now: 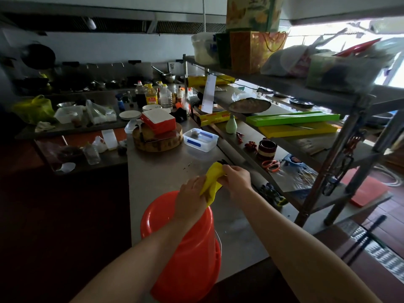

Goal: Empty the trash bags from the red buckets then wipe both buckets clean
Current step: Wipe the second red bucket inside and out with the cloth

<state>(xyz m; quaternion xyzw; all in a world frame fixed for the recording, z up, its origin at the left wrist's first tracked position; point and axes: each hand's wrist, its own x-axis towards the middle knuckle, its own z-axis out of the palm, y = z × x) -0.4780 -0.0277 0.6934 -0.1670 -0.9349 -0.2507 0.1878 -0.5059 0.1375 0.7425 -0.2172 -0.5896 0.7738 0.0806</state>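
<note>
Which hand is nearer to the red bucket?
Left. The left hand overlaps the red bucket in this view; the right hand is beyond it, over the steel counter. Both grip the yellow cloth.

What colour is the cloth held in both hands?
Yellow; the cloth shows best in the head view.

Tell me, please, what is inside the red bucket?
The red bucket shows only bare red inner wall near its rim; no bag is visible. The left hand, holding a yellow cloth, covers part of the opening, and the bottom is hidden.
</note>
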